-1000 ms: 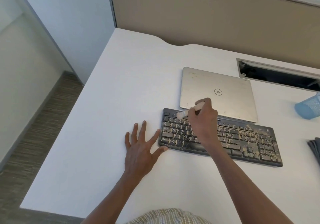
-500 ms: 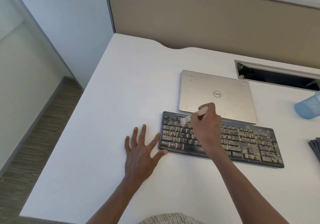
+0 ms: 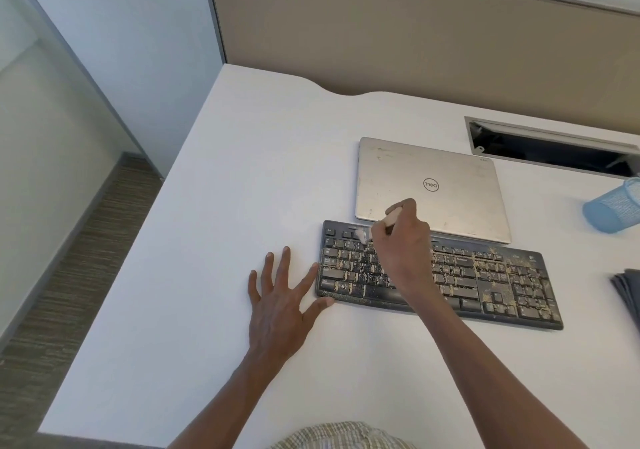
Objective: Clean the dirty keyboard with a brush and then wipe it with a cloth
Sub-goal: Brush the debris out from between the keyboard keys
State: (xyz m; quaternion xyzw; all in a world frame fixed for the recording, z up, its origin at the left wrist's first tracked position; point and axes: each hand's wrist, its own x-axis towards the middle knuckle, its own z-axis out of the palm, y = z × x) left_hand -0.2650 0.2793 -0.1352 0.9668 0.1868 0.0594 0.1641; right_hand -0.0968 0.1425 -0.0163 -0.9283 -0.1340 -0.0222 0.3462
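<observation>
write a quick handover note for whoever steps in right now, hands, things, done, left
Right hand grips the small pale-handled brush, bristles at the top-left rows of the black crumb-covered keyboard.
Left hand lies flat, fingers spread, on the white desk, thumb and forefinger touching the keyboard's left end.
Folded dark grey cloth sits at the right edge of the view, untouched.
Done: brushing begun on the left side.
Left: debris still covers the keys, thickest on the right; finish brushing, then wipe with the cloth.

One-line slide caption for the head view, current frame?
Right hand brushes the crumb-strewn keyboard with a brush while the left hand rests flat beside it.
</observation>
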